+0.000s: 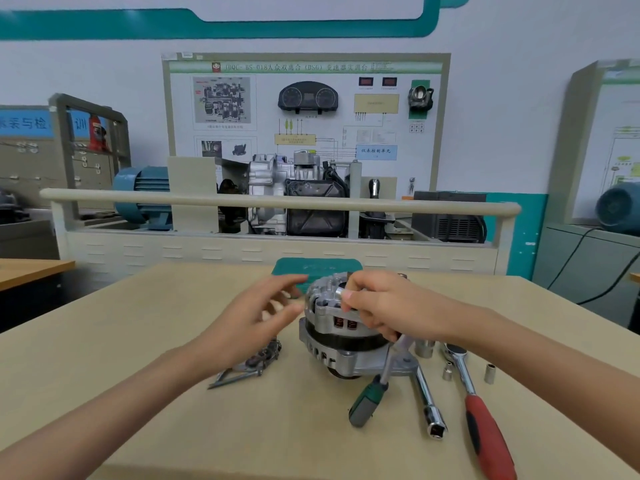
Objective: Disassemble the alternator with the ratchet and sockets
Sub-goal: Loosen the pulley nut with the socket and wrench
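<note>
Alternator (341,336) stands on the table (173,410), near its middle; all positions referenced to it. Right hand (381,306) rests on its upper housing, fingertips pinching a small silver socket (340,292) at the top edge. Left hand (256,323) hovers just left of it, fingers spread and relaxed, holding nothing. Removed metal part (251,363) lies to its left, partly under the left hand. Green-handled screwdriver (369,398) leans against its front right. Extension bar (429,400) and red-handled ratchet (479,417) lie to its right, loose sockets (490,373) beside them. Green mat (317,268) lies behind it.
</note>
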`<state>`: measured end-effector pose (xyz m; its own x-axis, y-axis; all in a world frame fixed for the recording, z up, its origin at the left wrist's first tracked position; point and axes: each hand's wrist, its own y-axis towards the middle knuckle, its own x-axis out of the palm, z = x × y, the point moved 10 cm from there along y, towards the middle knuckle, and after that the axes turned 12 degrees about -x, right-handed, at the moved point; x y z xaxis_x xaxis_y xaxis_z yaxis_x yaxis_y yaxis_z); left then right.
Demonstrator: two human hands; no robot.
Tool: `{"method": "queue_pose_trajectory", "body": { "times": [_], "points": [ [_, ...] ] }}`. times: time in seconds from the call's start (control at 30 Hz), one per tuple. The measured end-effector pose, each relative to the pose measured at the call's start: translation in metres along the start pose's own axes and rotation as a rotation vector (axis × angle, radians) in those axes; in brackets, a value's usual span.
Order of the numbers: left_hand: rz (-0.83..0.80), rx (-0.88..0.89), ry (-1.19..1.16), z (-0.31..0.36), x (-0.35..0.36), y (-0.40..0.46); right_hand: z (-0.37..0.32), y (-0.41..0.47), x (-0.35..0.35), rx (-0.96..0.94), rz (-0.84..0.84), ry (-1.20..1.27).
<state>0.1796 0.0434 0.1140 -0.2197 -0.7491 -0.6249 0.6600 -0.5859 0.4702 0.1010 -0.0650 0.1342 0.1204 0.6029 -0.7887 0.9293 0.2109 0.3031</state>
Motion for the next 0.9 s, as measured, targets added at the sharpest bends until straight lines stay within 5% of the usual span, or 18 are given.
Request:
{"method": "queue_pose_trajectory", "body": {
  "times": [0.1, 0.33, 0.5, 0.6, 0.77, 0.9],
  "points": [
    [-0.161, 0.161, -0.016, 0.052, 0.025, -0.002, -0.002, 0.001, 0.000, 0.000, -0.007, 0.021],
    [0.046, 0.226, 0.014, 0.076, 0.004, -0.001, 0.009, 0.006, 0.009, 0.111, -0.076, 0.252],
    [0.110, 0.244, 0.019, 0.076, -0.005, -0.007, 0.003, 0.008, 0.006, 0.011, -0.033, 0.124],
    [0.155, 0.267, 0.057, 0.076, -0.009, -0.010, -0.002, 0.003, -0.001, -0.109, 0.137, 0.138],
    [0.123, 0.192, -0.059, 0.064, -0.007, -0.013, 0.016, -0.017, -0.014, -0.192, 0.654, 0.342],
    [0.050, 0.158, -0.112, 0.061, -0.007, -0.010, 0.022, -0.013, -0.015, -0.167, 0.741, 0.399]
  ]
}}
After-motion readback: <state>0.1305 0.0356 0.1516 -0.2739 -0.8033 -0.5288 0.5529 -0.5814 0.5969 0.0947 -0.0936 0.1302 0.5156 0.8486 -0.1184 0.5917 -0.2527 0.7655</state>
